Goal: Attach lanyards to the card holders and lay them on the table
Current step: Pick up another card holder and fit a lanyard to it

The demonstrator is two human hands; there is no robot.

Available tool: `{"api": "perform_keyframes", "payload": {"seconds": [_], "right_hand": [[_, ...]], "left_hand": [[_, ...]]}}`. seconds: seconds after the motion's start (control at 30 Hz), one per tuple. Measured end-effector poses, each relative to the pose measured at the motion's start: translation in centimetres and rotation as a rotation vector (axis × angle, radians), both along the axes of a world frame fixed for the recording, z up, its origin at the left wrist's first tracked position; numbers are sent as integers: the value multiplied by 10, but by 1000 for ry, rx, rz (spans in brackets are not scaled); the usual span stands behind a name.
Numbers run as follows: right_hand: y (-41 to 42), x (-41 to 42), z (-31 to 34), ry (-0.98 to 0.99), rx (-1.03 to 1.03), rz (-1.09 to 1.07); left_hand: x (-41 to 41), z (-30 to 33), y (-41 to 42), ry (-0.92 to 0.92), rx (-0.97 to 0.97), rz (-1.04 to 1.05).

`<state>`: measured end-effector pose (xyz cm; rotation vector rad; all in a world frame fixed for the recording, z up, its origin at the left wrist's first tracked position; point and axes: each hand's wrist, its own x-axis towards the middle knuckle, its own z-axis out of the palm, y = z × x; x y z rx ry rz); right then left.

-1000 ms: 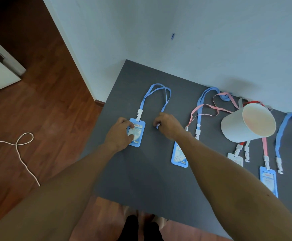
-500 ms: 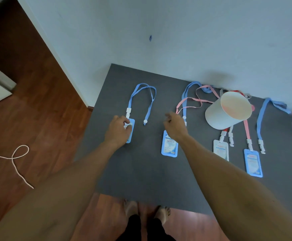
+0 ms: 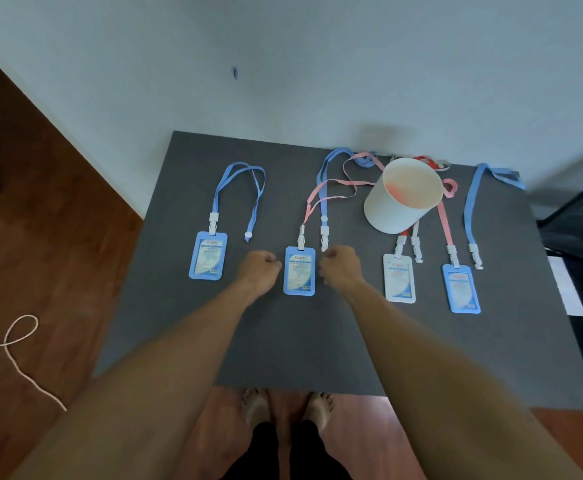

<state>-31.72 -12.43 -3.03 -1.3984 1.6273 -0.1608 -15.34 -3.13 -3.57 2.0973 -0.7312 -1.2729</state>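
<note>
Several card holders lie in a row on the dark grey table. The leftmost blue holder is clipped to a blue lanyard. A second blue holder hangs from a pink lanyard, and a loose blue lanyard clip lies beside it. My left hand and my right hand flank this second holder, both curled into loose fists, holding nothing. Further right lie a white holder and another blue holder, each clipped to a lanyard.
A white paper cup lies tipped on its side over the lanyards at the back. A blue lanyard with a free clip runs down the right side. A wall stands behind the table. A white cord lies on the wooden floor at left.
My left hand left the leftmost holder and my right hand let go of its lanyard. Both hands moved right to the second blue holder.
</note>
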Motion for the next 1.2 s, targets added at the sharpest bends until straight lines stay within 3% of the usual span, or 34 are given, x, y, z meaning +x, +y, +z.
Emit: {"api": "perform_keyframes", "payload": {"seconds": [0.23,0.43,0.77,1.07,1.2], "right_hand": [[0,-2,-11,-43,141,-77],[-3,-8,5,-159,225,-92],[-25,-19,68,-494,172,-123],[-57,-24,132,-604,75,-11],[-74,-15,165,-580,-89,32]], "left_hand": [[-19,14,-1,50,39,116],[-25,23,-3,238,12,283],[-28,75,-19,270,-187,264],[-28,139,-34,402,-313,230],[-25,160,-41,415,-367,223]]}}
